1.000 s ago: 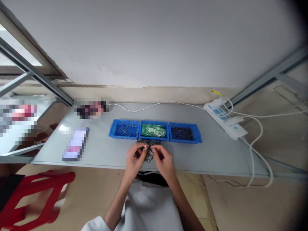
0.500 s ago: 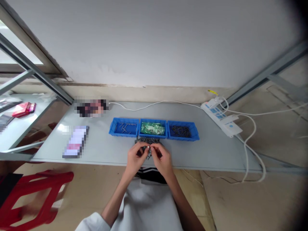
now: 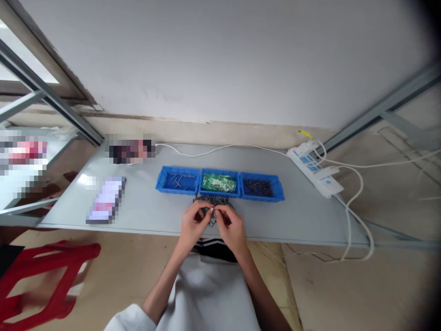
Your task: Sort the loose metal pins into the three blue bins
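Note:
My left hand (image 3: 192, 225) and my right hand (image 3: 231, 227) meet fingertip to fingertip over a pile of dark screws (image 3: 217, 200) near the table's front edge. Thumb and forefinger of the left are closed in a pinch on a tiny white piece (image 3: 212, 209), too small to name. The right hand pinches right beside it; what lies between its fingers is hidden. Behind the pile stand three blue bins side by side. The left bin (image 3: 160, 186) holds a few thin silver screws, the middle bin (image 3: 217, 195) green packets, the right bin (image 3: 280, 195) dark screws.
A phone (image 3: 106, 200) lies at the left of the grey table (image 3: 292, 220), and a blurred dark object (image 3: 131, 151) behind it. A white cable runs along the back to a power strip (image 3: 315, 170) at the right. On the floor at left stands a red stool (image 3: 58, 257).
My hands have come closer together, the right one moving in until its fingertips meet the left's at the white piece. The camera view has shifted slightly.

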Tool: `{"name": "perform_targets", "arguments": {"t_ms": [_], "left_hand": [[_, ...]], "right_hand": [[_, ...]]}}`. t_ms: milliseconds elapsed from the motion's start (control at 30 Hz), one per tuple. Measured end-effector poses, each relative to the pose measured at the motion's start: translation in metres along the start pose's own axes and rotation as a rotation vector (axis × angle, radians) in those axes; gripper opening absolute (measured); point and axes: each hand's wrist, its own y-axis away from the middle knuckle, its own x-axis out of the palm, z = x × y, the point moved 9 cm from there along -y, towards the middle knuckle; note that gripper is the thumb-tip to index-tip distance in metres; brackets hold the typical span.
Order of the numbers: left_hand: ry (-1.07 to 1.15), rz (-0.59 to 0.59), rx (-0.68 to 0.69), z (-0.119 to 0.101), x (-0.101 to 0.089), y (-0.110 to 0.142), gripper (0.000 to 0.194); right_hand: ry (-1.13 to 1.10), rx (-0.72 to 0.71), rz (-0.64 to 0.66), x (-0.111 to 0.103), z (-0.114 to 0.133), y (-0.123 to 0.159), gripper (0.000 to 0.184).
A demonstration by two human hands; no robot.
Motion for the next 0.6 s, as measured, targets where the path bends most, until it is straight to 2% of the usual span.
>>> {"name": "perform_targets", "arguments": {"t_ms": [333,433,600], "left_hand": [[0.003,-0.004,-0.03,0.003,0.0,0.002,0.012],[-0.023,-0.127,-0.036,-0.002,-0.013,0.003,0.016],[-0.259,-0.42,0.083,-0.029,-0.062,-0.017,0.017]], "right_hand": [[0.026,0.021,0.019,0.003,-0.005,0.004,0.02],[0.02,0.035,0.014,0.002,-0.006,0.004,0.021],[0.003,0.035,0.007,0.002,-0.008,0.005,0.019]]}}
